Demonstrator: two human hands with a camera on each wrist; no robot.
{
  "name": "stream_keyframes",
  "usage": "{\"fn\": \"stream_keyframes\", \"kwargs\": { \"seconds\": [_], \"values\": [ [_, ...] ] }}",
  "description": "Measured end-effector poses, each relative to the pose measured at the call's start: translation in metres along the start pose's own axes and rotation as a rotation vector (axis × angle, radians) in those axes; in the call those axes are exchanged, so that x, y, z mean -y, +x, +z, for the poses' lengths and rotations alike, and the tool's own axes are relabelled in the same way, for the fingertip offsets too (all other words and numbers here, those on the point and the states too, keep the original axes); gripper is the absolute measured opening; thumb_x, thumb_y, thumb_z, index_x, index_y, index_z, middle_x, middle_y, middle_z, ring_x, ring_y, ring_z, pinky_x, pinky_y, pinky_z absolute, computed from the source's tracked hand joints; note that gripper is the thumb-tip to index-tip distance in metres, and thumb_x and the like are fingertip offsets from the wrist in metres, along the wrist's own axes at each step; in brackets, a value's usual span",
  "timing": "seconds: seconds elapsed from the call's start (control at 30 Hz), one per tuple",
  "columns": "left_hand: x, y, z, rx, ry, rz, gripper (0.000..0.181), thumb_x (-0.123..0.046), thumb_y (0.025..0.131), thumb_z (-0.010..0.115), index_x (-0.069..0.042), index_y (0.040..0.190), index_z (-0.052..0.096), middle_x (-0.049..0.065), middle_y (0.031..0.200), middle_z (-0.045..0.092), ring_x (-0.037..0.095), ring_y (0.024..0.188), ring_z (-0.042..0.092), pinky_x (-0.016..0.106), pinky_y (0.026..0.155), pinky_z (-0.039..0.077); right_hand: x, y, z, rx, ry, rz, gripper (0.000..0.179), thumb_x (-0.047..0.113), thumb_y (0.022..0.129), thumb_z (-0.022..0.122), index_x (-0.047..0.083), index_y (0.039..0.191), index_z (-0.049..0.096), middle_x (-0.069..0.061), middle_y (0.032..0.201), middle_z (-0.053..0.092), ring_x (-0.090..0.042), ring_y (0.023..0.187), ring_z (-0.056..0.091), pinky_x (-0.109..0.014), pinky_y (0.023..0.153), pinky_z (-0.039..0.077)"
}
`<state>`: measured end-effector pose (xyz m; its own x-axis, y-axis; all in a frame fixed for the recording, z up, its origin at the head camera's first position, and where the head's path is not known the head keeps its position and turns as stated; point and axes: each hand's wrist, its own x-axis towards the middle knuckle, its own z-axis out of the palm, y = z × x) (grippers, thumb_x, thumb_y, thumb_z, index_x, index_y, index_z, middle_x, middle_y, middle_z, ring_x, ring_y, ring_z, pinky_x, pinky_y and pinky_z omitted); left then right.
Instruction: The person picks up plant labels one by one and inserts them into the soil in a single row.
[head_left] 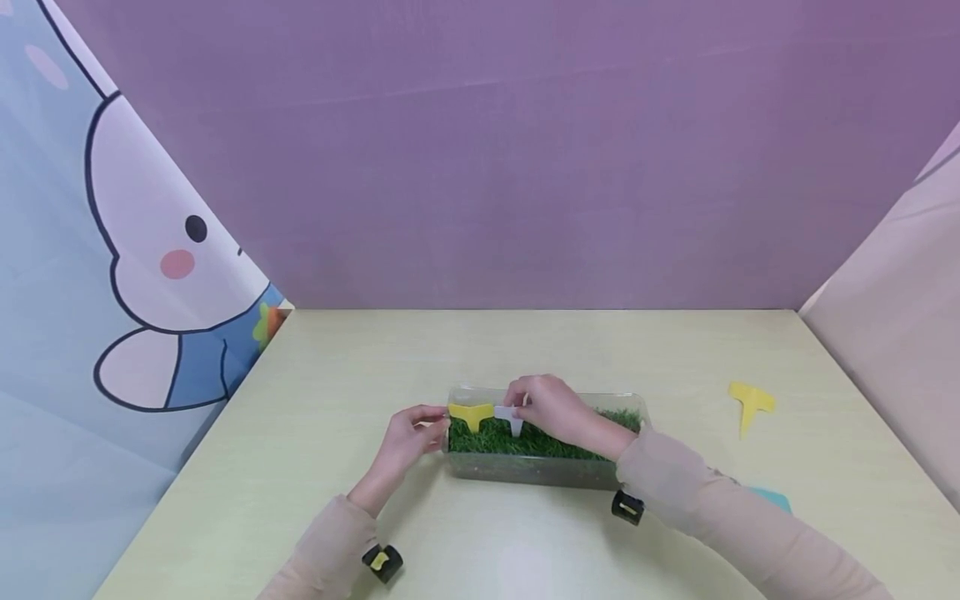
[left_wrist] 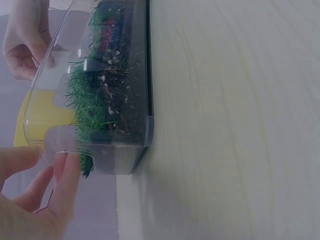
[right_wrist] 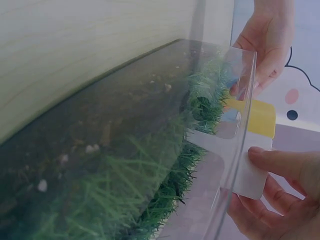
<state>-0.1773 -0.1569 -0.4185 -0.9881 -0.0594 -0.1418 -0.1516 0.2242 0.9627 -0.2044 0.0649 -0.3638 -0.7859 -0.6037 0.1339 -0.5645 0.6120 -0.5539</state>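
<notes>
A clear plastic planter box (head_left: 534, 472) of green grass (head_left: 551, 442) and dark soil (left_wrist: 117, 82) stands on the table. My right hand (head_left: 551, 408) pinches the wide head of a white T-shaped plant label (right_wrist: 248, 172) between thumb and fingers. Its stem stands down in the grass. Beside it, a yellow plant label (head_left: 471, 413) stands upright in the grass near the box's left end. At that end my left hand (head_left: 408, 437) holds the box with its thumb and curled fingers, close to the yellow label.
Another yellow label (head_left: 750, 403) lies flat on the table (head_left: 360, 358) at the right. A turquoise piece (head_left: 772, 498) shows partly behind the right sleeve (head_left: 720, 508). A purple backdrop (head_left: 525, 167) rises along the table's back edge.
</notes>
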Motion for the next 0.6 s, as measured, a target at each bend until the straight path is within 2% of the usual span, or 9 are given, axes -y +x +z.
{"fn": "stream_keyframes", "kwargs": {
  "seconds": [0.4,0.6],
  "values": [
    [-0.0012,-0.0007,-0.0012,0.0,-0.002,-0.007,0.024,-0.002,0.082,0.059,0.007,0.104,0.059,0.014,0.096,0.059,0.015,0.067,0.057,0.034,0.069,0.055,0.0024,-0.0004,0.0025,-0.008,-0.001,-0.011,0.009,0.003,0.078,0.064,0.008,0.086,0.066,0.001,0.075,0.061,-0.005,0.059,0.051,-0.016,0.05,0.043],
    [-0.001,-0.0004,-0.0014,0.005,-0.006,-0.01,0.025,-0.002,0.082,0.059,0.007,0.105,0.058,0.014,0.097,0.058,0.015,0.067,0.058,0.034,0.07,0.054,0.0045,-0.0018,-0.001,-0.003,0.025,0.035,0.014,0.005,0.079,0.063,0.008,0.093,0.066,0.001,0.078,0.061,-0.01,0.069,0.056,-0.017,0.054,0.046]
  ]
}}
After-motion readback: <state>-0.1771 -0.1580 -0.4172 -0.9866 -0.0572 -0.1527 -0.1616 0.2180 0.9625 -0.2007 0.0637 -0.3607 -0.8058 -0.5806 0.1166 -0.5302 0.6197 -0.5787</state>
